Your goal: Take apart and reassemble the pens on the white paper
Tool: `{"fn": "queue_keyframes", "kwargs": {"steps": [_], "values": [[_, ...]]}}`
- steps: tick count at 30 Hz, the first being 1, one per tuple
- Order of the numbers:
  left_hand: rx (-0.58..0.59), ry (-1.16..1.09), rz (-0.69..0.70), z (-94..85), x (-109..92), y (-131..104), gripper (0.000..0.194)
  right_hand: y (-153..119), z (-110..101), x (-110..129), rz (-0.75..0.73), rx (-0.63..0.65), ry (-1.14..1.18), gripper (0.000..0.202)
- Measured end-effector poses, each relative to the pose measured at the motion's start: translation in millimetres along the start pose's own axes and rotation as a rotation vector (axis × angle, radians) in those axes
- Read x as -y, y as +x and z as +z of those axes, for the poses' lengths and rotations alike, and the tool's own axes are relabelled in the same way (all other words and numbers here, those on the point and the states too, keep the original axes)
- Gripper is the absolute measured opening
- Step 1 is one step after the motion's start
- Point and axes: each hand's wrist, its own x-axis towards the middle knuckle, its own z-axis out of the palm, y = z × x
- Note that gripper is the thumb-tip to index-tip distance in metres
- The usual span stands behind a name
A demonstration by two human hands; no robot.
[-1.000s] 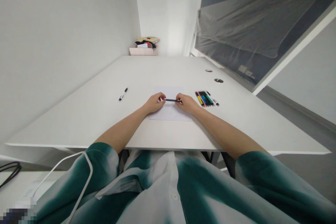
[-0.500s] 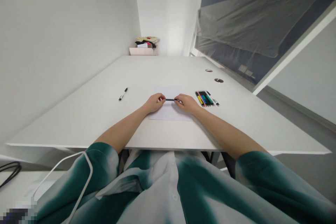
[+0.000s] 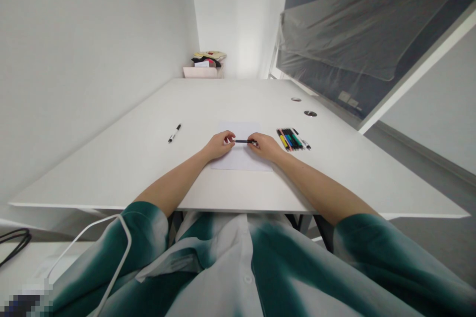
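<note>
A slim dark pen (image 3: 241, 141) lies crosswise between my two hands, over a sheet of white paper (image 3: 241, 162). My left hand (image 3: 220, 145) pinches its left end between thumb and fingertips. At the other end, my right hand (image 3: 265, 146) is closed around the pen, and the fingers hide that end. Both hands rest on or just above the paper; the contact is too small to make out.
A black-and-white pen (image 3: 174, 133) lies on the white table (image 3: 241, 190) to the left. On the right is a row of several coloured pens (image 3: 292, 139). Two round metal fittings (image 3: 310, 114) sit farther back. A pale box (image 3: 201, 73) with cloth items stands at the far end.
My hands have shifted very slightly apart, and a little more of the pen shows between them. Everything else on the table is the same.
</note>
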Motion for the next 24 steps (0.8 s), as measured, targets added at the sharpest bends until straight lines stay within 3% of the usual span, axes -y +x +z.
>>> {"fn": "queue_keyframes", "kwargs": {"steps": [7,24], "values": [[0.009,0.001,0.007,-0.3,-3.0,-0.4,0.017,-0.1,1.5,-1.5,-0.014,-0.012,0.001,0.023],[0.02,0.006,-0.001,1.0,-0.3,1.1,0.03,-0.9,0.7,-0.7,-0.052,-0.028,-0.016,0.025]]}}
